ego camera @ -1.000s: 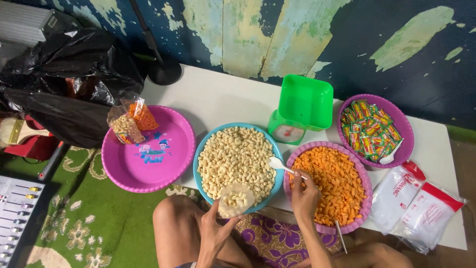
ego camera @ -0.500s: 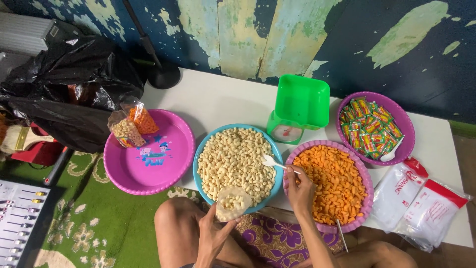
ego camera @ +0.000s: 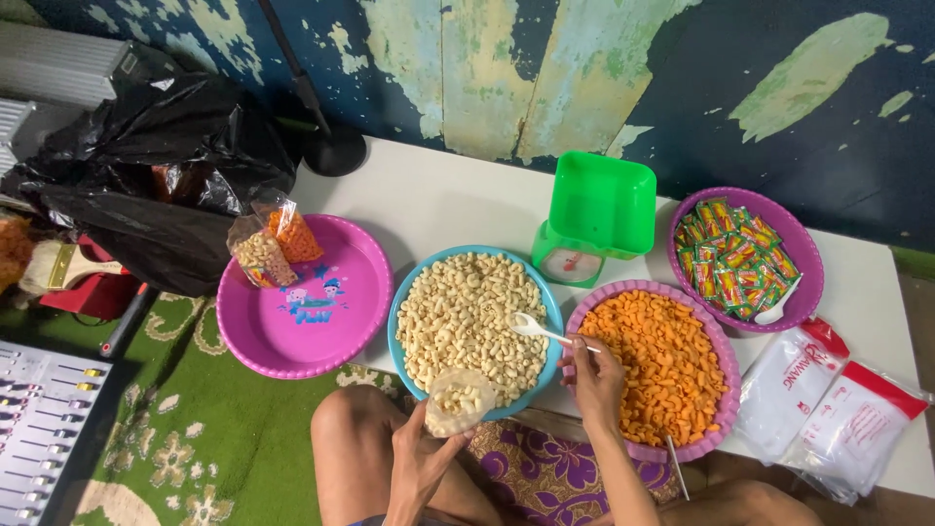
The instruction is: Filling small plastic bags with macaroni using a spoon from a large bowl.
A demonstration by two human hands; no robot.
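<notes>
Head view: left hand [ego camera: 421, 458] has its fingers wrapped around a small clear bag [ego camera: 458, 401], part-filled with pale puffed snacks and held mouth-up at the near rim of the blue bowl [ego camera: 401, 304], while the right hand [ego camera: 594, 375] pinches a white plastic spoon [ego camera: 534, 327] by the handle, its scoop lying on the pale snacks [ego camera: 467, 312]. To fill cleanly, best keep the bag mouth wide and close over the bowl, and take level scoops so spills drop back in. Nearby: orange snacks bowl [ego camera: 716, 341], green scale [ego camera: 596, 219], pink tray [ego camera: 307, 321].
</notes>
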